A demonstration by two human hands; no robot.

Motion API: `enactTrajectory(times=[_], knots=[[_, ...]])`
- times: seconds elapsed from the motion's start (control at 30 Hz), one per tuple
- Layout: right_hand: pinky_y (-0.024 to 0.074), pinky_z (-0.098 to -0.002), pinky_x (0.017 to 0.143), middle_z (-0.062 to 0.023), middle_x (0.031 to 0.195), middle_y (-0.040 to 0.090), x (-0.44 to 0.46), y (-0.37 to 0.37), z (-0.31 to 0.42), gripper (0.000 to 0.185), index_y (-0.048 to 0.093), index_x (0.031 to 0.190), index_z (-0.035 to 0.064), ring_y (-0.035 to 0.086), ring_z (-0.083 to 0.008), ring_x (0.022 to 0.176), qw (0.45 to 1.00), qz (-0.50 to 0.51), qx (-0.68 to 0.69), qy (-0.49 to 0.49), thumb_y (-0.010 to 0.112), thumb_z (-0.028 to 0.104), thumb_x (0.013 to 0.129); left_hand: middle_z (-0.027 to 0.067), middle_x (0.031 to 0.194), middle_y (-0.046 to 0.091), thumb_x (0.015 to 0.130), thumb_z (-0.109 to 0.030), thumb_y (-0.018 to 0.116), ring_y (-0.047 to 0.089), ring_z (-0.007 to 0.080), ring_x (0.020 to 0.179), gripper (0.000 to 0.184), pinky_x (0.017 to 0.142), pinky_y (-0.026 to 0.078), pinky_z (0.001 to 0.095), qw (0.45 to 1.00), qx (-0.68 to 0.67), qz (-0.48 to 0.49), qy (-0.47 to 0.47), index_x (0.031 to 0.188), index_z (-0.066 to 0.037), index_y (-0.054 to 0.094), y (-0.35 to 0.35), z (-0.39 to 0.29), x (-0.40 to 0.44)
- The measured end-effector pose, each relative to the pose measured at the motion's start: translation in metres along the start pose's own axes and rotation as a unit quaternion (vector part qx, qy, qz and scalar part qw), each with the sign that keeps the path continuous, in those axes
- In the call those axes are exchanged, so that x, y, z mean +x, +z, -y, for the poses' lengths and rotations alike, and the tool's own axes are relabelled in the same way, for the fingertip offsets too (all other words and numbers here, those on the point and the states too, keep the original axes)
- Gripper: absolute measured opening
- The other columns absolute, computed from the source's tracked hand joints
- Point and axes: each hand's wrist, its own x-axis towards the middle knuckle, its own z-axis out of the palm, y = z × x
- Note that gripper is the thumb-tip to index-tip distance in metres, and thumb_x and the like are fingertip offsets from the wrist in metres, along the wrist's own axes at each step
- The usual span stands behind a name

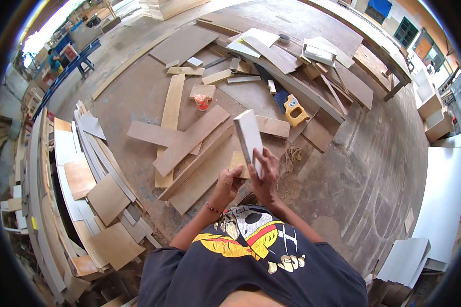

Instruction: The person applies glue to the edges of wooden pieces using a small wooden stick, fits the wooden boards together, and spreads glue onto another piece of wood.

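Note:
My right hand (265,176) is closed round the lower end of a long white-faced board (249,134), which stands up tilted in front of me. Beside it, my left hand (230,180) pinches a small light wooden piece (238,162), close to the board's lower end. Ahead and to the left, two brown planks (192,139) lie crossed over a pale yellowish plank (173,105). A saw with a yellow handle (295,111) rests on the wood beyond my right hand. A red and white cup (202,102) sits near a small wooden block.
Panels and offcuts (105,199) are stacked at the left. A long table (394,66) is at the upper right, white panels (404,261) at the lower right. Twine (293,156) lies near my right hand. A person (53,60) is far off at the upper left.

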Motion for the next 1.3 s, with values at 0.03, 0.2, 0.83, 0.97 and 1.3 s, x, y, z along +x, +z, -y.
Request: enactTrajectory(times=[0.03,0.2,0.83,0.97,1.3], knots=[[0.0371,-0.0418,0.091,-0.022,0.116,0.051,0.001,0.001,-0.006,0.038,0.056,0.118,0.009,0.048,-0.0344,0.106,1.0,-0.014,0.005,0.013,0.06,0.019,0.081,0.004,0.089,0.062,0.085,-0.015,0.062,0.061,0.0099,0.072,0.026,0.058,0.052,0.0222,1.0,0.02,0.015,-0.006,0.106,-0.002,0.053,-0.004,0.0,0.0],[0.0421,-0.0286,0.082,-0.0117,0.114,0.056,0.034,-0.003,-0.033,0.039,0.052,0.123,0.0053,0.051,-0.0163,0.102,0.965,-0.014,0.174,0.194,0.057,0.017,0.086,0.0071,0.093,0.064,0.082,-0.011,0.064,0.062,0.0125,0.077,0.031,0.064,0.052,0.0239,0.992,0.116,-0.005,0.051,0.109,0.0,0.054,0.03,-0.007,-0.016],[0.0389,-0.0446,0.081,-0.02,0.113,0.051,0.019,-0.027,0.019,0.038,0.062,0.114,0.0189,0.046,-0.0332,0.101,0.982,0.138,-0.126,-0.009,0.063,0.031,0.079,0.019,0.088,0.062,0.08,-0.01,0.056,0.062,0.0332,0.07,0.02,0.061,0.05,0.0405,0.595,0.712,-0.051,0.369,0.097,0.001,0.057,0.038,-0.014,-0.031],[0.0386,-0.0428,0.081,-0.0201,0.111,0.052,0.019,-0.018,0.002,0.039,0.061,0.116,0.0175,0.046,-0.0338,0.1,0.985,0.123,-0.111,0.045,0.062,0.031,0.08,0.0187,0.085,0.062,0.082,-0.01,0.051,0.062,0.0331,0.069,0.02,0.058,0.049,0.0417,0.565,0.707,-0.038,0.423,0.097,0.002,0.057,0.035,-0.009,-0.029],[0.0413,-0.043,0.08,-0.0199,0.107,0.055,0.014,-0.005,-0.013,0.037,0.061,0.116,0.0172,0.05,-0.0348,0.096,0.986,0.109,-0.095,0.081,0.059,0.031,0.082,0.0222,0.096,0.062,0.076,-0.002,0.054,0.063,0.0335,0.078,0.038,0.067,0.051,0.0386,0.572,0.729,-0.017,0.375,0.113,0.004,0.054,0.029,-0.008,-0.032]])
